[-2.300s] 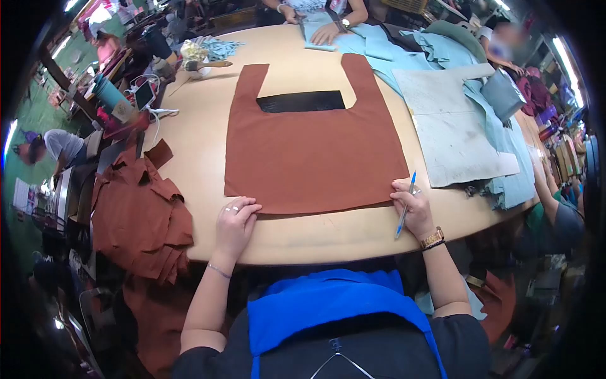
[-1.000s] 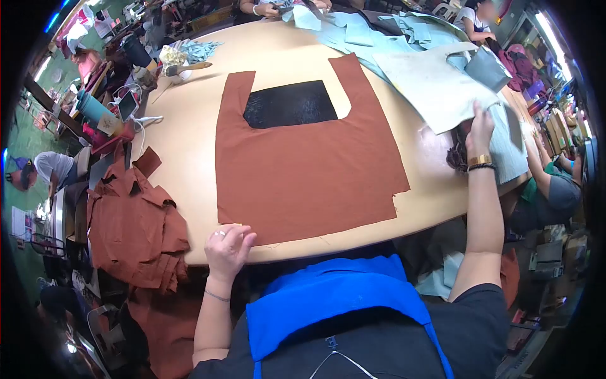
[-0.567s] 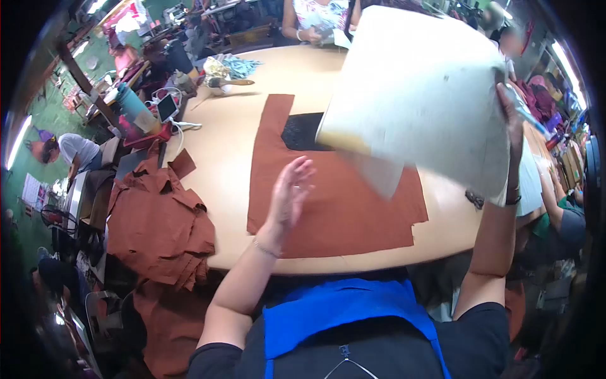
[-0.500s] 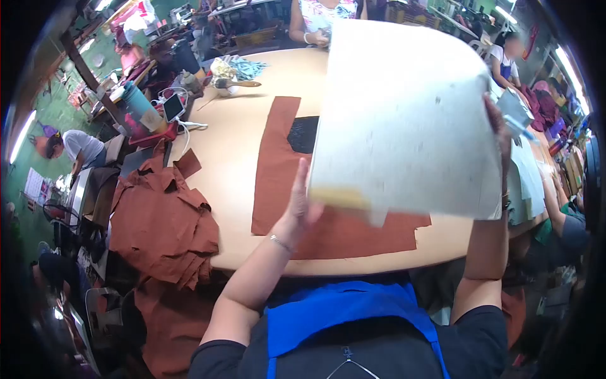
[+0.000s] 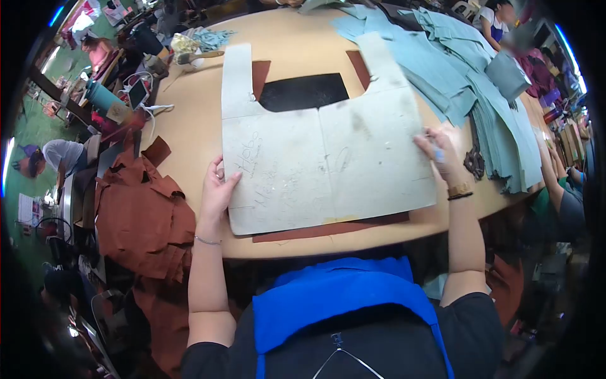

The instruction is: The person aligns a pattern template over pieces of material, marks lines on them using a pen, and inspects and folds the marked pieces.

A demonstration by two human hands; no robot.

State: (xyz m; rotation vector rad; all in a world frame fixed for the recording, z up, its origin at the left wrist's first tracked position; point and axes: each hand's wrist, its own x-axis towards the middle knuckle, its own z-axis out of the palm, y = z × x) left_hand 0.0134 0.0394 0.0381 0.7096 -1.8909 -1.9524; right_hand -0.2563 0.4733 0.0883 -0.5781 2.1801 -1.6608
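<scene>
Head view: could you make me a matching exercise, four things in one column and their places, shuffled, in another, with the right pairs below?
Things
1. pale template
2. black sheet
3. rust-brown cloth heap
4. light-blue cloth layers

Places
A. partly covered, showing in a notch
B. spread along the right side of the table
C. held between the left hand and the right hand
D. piled at the left side of the table

Right pairs: 1-C, 2-A, 3-D, 4-B
</scene>
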